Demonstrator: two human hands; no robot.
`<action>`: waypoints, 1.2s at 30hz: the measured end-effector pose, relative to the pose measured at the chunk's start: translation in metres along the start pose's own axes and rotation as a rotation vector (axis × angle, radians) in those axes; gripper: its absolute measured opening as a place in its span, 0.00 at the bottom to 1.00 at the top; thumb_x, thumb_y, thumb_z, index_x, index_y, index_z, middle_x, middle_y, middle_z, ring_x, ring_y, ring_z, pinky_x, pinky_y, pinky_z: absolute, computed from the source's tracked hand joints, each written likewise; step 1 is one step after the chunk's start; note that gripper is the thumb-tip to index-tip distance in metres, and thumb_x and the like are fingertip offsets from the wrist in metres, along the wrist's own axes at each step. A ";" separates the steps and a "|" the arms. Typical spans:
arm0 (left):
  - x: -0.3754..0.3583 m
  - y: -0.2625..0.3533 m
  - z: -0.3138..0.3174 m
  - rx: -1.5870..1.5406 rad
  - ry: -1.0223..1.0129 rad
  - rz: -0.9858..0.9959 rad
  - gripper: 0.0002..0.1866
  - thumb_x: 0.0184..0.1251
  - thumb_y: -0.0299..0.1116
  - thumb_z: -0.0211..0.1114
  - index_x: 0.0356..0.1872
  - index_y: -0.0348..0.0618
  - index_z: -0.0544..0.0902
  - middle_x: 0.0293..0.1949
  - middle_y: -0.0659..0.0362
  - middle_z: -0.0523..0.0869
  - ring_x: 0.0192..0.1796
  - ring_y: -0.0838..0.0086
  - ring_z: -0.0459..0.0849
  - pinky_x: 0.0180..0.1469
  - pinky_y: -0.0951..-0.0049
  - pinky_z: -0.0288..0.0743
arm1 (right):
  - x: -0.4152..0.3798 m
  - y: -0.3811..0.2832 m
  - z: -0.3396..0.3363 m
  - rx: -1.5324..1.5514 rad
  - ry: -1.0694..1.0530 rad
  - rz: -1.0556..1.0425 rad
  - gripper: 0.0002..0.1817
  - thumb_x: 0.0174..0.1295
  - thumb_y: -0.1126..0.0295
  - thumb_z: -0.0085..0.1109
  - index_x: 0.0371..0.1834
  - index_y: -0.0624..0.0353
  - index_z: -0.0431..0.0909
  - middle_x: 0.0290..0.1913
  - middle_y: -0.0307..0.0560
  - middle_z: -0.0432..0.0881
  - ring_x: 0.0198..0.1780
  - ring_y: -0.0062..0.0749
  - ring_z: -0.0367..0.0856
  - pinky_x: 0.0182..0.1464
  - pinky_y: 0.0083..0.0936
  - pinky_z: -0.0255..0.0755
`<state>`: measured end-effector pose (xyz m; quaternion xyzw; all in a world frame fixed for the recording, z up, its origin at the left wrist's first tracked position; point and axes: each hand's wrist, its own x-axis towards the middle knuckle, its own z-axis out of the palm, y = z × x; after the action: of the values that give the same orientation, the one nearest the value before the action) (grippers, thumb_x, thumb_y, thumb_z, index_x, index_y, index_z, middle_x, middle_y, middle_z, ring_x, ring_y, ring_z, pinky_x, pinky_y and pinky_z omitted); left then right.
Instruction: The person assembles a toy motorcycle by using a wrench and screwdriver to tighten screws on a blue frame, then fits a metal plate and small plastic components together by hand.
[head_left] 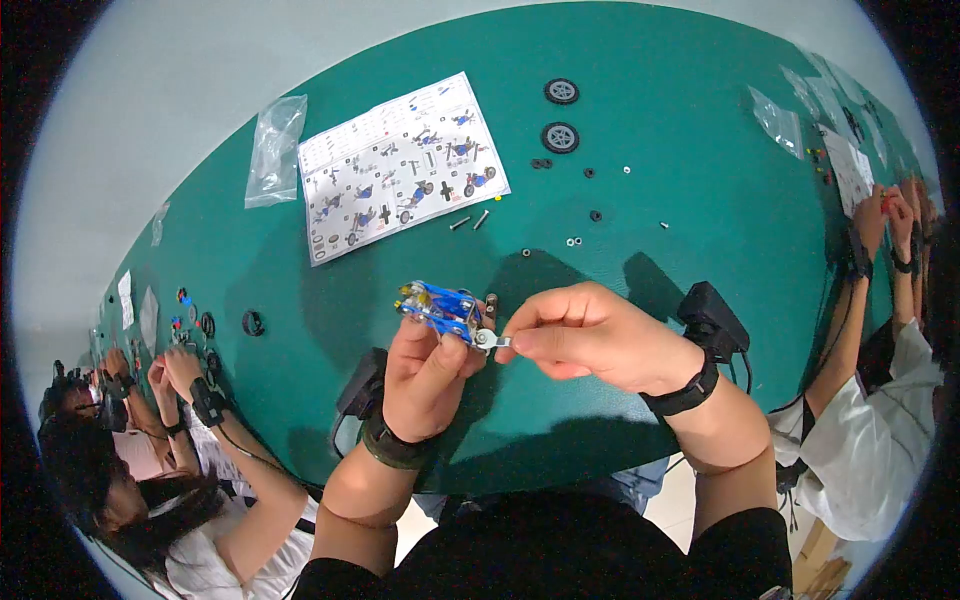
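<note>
Near the middle of the view, my left hand (428,380) is closed around a small blue and metal model (440,306), held above the green table. My right hand (580,338) pinches a small flat silver wrench (497,341) between thumb and fingers. The wrench's head lies against the lower right end of the model. Beyond my hands, a printed instruction sheet (400,165) lies flat, with two long screws (470,220) by its lower right edge.
Two black-rimmed wheels (560,138) lie at the back, with small nuts (573,242) and black rings (596,216) nearer. A clear plastic bag (275,150) lies left of the sheet. Other people work at both sides, one person's hand (182,372) at left. A black ring (253,322) lies on the left.
</note>
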<state>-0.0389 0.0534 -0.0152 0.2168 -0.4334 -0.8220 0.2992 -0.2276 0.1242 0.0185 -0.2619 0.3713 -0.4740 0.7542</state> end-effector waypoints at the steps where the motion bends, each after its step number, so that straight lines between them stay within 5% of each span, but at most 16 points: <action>1: 0.000 0.000 -0.001 -0.012 -0.009 -0.007 0.19 0.65 0.39 0.58 0.52 0.40 0.68 0.43 0.55 0.75 0.42 0.71 0.77 0.40 0.71 0.73 | -0.001 -0.001 -0.001 -0.004 -0.013 0.012 0.08 0.64 0.71 0.50 0.37 0.66 0.76 0.25 0.34 0.73 0.21 0.12 0.59 0.22 0.13 0.52; 9: 0.002 -0.006 0.001 0.187 0.129 0.241 0.13 0.69 0.34 0.52 0.51 0.43 0.69 0.43 0.58 0.76 0.37 0.77 0.74 0.39 0.79 0.67 | 0.000 0.010 0.010 -0.109 -0.027 -0.045 0.09 0.69 0.66 0.42 0.38 0.61 0.67 0.17 0.35 0.68 0.17 0.13 0.61 0.20 0.13 0.54; 17: 0.003 -0.002 0.007 -0.081 0.059 0.146 0.18 0.65 0.36 0.58 0.53 0.42 0.69 0.42 0.59 0.77 0.32 0.82 0.67 0.33 0.81 0.61 | -0.004 0.006 0.017 -0.020 -0.035 -0.063 0.09 0.69 0.66 0.41 0.41 0.62 0.65 0.16 0.40 0.70 0.17 0.17 0.65 0.21 0.15 0.57; 26: 0.002 -0.001 0.005 -0.006 -0.031 0.186 0.17 0.63 0.36 0.60 0.51 0.45 0.69 0.47 0.60 0.72 0.45 0.77 0.73 0.40 0.79 0.68 | -0.003 0.010 0.018 -0.035 -0.060 -0.083 0.09 0.70 0.65 0.41 0.39 0.59 0.65 0.15 0.38 0.70 0.16 0.16 0.65 0.19 0.15 0.57; 36: 0.002 0.003 0.006 -0.027 -0.016 0.174 0.17 0.63 0.35 0.61 0.51 0.45 0.70 0.47 0.60 0.71 0.46 0.77 0.74 0.39 0.81 0.67 | -0.003 0.013 0.018 -0.056 -0.082 -0.084 0.08 0.70 0.65 0.41 0.39 0.59 0.65 0.15 0.37 0.71 0.16 0.16 0.66 0.18 0.15 0.57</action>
<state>-0.0429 0.0546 -0.0095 0.1678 -0.4417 -0.8003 0.3691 -0.2078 0.1330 0.0206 -0.3173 0.3417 -0.4837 0.7406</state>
